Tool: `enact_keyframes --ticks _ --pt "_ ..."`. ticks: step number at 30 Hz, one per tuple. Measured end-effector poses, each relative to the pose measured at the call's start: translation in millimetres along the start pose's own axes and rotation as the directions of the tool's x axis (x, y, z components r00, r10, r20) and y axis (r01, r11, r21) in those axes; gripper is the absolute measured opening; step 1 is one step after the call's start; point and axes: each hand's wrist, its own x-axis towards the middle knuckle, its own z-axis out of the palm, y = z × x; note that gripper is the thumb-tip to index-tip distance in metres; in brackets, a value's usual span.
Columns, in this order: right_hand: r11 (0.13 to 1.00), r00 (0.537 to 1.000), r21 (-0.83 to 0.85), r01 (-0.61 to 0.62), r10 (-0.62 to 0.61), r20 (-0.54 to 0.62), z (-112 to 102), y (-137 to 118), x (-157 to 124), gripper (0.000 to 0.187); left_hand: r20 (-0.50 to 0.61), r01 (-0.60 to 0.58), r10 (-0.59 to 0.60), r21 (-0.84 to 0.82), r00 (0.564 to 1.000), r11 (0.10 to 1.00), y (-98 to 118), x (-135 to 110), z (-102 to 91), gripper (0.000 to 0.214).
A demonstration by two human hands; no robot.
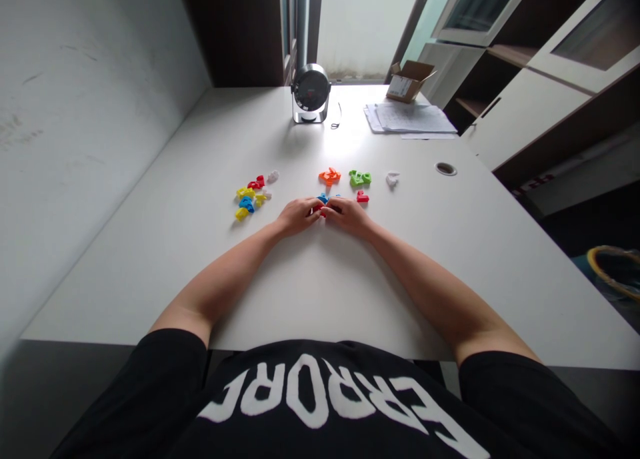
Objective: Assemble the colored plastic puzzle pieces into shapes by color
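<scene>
I have plenty of white tabletop [320, 299] running from the hands back to the near edge, while the far left side borders the pale wall [85, 125] and the right side slants past a round cable ring [446, 169]. My left hand [299, 216] and right hand [347, 216] meet mid-table, fingers curled nearly closed, tips pinching one glossy red piece [319, 209] between them; a blue piece [323, 197] shows just behind, though I cannot tell whether it is gripped. The pieces look like hard, angular plastic. Left of the hands I count one red, one blue, at least three yellow and two whitish ones, loosely grouped. Beyond and to the right sit one orange cluster [330, 176], one green cluster [360, 178], one red block [363, 197] and one white lump [393, 178]. Farther off stand one round, metal-framed device [311, 91] and one open cardboard box [410, 82] by stacked papers [413, 119]
</scene>
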Motion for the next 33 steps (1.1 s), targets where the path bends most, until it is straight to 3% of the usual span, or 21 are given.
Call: enact_keyframes --ticks 33 --pt "1.000 1.000 0.001 -0.017 0.017 -0.017 1.1 -2.4 0.6 0.068 -0.007 -0.001 0.001 -0.014 1.000 1.000 0.7 0.2 -0.3 0.029"
